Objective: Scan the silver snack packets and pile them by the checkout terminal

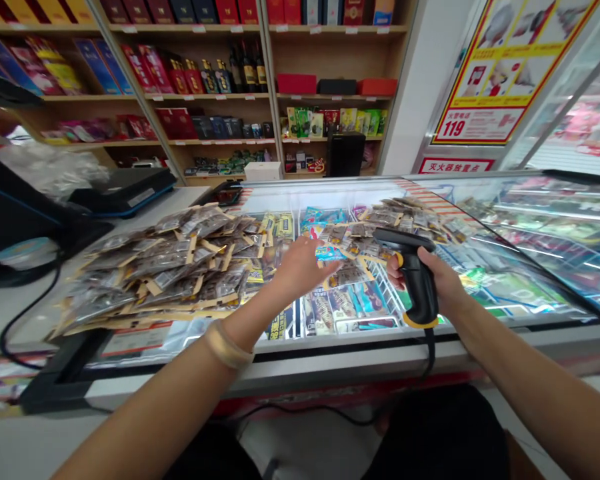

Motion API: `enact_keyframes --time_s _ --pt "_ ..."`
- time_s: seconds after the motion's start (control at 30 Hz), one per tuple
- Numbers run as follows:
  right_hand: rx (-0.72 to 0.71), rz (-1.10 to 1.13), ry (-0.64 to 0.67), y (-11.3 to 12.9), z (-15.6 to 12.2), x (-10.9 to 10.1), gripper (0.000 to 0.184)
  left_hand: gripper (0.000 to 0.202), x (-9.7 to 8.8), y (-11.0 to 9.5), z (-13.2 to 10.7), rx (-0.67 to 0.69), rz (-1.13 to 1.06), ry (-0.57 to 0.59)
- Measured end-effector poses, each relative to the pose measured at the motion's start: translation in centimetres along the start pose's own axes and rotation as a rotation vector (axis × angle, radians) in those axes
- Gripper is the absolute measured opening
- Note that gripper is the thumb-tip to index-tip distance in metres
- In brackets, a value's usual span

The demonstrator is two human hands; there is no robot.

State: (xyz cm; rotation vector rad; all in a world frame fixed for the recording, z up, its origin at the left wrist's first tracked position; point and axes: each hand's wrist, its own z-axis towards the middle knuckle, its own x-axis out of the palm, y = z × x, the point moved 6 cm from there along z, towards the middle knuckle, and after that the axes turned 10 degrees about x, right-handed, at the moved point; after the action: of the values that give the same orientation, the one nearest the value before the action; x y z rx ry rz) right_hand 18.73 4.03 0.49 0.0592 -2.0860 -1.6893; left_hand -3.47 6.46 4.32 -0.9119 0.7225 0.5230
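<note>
My right hand (443, 283) grips a black barcode scanner (420, 290) with yellow trim, its head tilted left and its cable hanging down. My left hand (303, 267), with a gold bangle on the wrist, hovers over the glass-topped freezer. Its thumb stands apart from the fingers, which are partly hidden, and I see nothing held in it. Just beyond and right of it lie brown-edged clear packets (347, 272) of dark food. A large heap of the same packets (180, 253) spreads to the left, and a smaller pile (410, 217) sits behind the scanner.
Under the freezer glass (340, 327) are colourful ice cream packs in wire baskets. Left is a counter with a black device (125, 190) and a cable (27, 360). Shelves (205, 97) of boxes and bottles stand behind. A dark sliding-lid edge (525, 257) crosses the right.
</note>
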Motion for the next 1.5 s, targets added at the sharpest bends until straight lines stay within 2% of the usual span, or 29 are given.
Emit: enact_keyframes --time_s 0.07,0.17,0.37,0.47,0.6,0.7,0.83,1.03,1.5 --pt "0.008 0.012 -0.008 -0.1 -0.1 -0.2 0.041 0.051 1.9 0.6 0.3 -0.048 0.028 0.057" --pt "-0.007 0.008 0.027 0.1 -0.1 0.3 0.041 0.051 3.0 1.1 0.1 -0.059 0.039 0.117" --pt "-0.039 -0.005 0.059 0.3 -0.3 0.8 0.041 0.044 2.3 1.0 -0.6 -0.003 -0.255 0.189" --pt "-0.057 -0.001 0.05 0.4 -0.5 0.8 0.041 0.036 1.8 1.2 -0.8 -0.075 -0.388 0.21" --pt "-0.079 -0.002 0.073 0.6 -0.6 1.0 0.041 0.028 1.5 1.8 -0.8 -0.213 -0.522 0.132" --pt "-0.063 -0.019 0.083 0.4 -0.6 0.9 0.041 0.026 1.2 2.0 -0.6 -0.191 -0.56 -0.003" --pt "-0.029 -0.027 0.114 -0.1 -0.5 0.9 0.042 0.023 0.9 1.7 -0.6 -0.044 -0.472 -0.119" --pt "-0.039 -0.02 0.158 -0.2 -0.5 1.3 0.042 0.015 0.7 0.7 -0.6 0.148 -0.223 -0.149" --pt "0.005 -0.051 0.163 -0.5 -0.4 1.7 0.044 0.013 0.8 0.5 -0.8 0.188 -0.152 -0.155"
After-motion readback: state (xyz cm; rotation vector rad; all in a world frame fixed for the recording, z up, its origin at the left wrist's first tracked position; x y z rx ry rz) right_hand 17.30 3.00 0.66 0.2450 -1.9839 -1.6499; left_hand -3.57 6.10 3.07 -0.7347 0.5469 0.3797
